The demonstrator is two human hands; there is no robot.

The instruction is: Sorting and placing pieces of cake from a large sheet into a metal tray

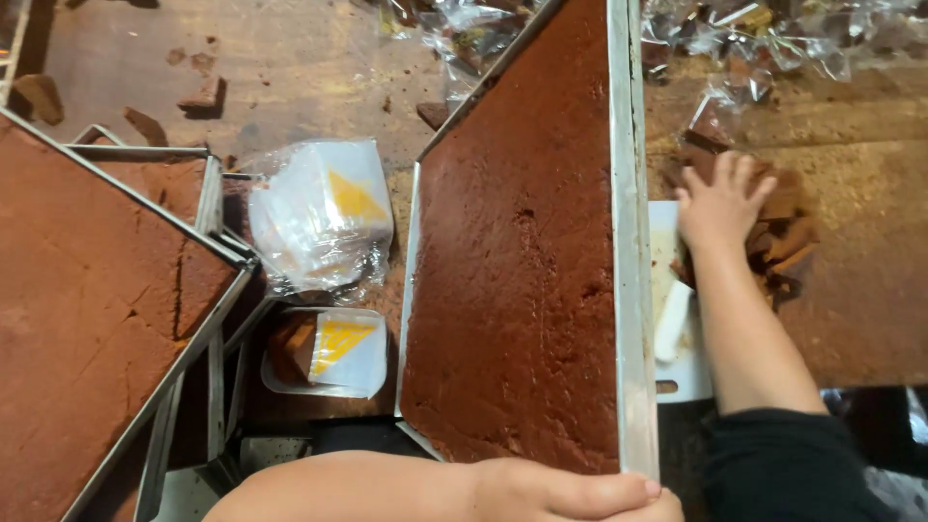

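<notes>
Right now, big brown cake slab (522, 261) in a metal tray (630, 242), tipped up on its edge. Left hand (570, 495) curled tight round the tray's near corner, likely to stop it falling. Right hand (720, 205), fingers spread flat, pressing on small brown cake pieces (785, 237) beside a white board (677, 338).

Left hand (570, 495) cut off by bottom edge; cake tray (628, 290) top runs off frame.
</notes>
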